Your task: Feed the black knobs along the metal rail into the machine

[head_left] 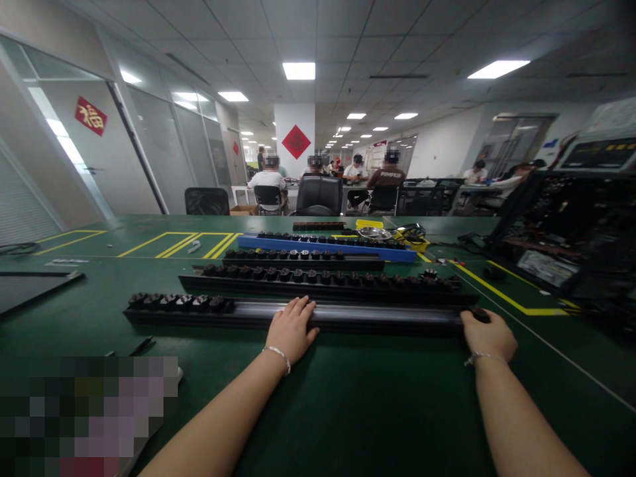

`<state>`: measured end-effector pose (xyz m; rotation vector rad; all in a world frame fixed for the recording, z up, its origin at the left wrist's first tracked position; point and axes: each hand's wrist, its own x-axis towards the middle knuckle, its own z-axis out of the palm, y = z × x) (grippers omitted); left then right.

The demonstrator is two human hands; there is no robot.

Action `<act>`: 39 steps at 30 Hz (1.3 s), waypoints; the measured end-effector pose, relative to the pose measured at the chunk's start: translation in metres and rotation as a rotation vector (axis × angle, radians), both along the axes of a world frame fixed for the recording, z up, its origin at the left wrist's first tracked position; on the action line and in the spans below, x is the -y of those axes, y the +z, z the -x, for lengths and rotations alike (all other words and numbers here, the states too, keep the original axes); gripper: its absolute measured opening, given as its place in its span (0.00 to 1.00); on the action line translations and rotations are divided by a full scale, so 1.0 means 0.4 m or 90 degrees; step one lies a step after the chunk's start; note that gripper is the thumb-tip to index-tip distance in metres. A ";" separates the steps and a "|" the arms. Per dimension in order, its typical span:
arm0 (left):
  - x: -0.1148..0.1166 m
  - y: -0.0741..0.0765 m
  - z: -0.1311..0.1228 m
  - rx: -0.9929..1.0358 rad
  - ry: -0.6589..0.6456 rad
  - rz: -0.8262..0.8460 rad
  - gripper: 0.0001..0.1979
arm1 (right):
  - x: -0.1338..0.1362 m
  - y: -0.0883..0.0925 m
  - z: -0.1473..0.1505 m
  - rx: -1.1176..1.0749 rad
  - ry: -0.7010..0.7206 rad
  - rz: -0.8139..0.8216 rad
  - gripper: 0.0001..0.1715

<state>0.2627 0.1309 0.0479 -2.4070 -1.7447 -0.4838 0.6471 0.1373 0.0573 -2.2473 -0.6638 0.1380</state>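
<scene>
A long black rail (387, 318) lies across the green table, nearest to me. Several small black parts (185, 302) sit in a row on its left end, and its middle stretch is bare. My left hand (292, 330) rests on the rail near its middle, fingers spread and flat. At the rail's right end, my right hand (489, 334) is closed around a small black part (479, 315).
Behind lie another black rail (328, 281) full of parts, a shorter one, and a blue rail (328, 248). A metal dish (374, 233) and cables stand farther back. Open electronic equipment (551, 232) is at right. People sit at distant desks.
</scene>
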 end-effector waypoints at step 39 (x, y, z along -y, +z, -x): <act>-0.001 -0.003 0.003 0.005 -0.002 0.000 0.27 | -0.007 -0.009 -0.084 -0.054 -0.011 -0.004 0.28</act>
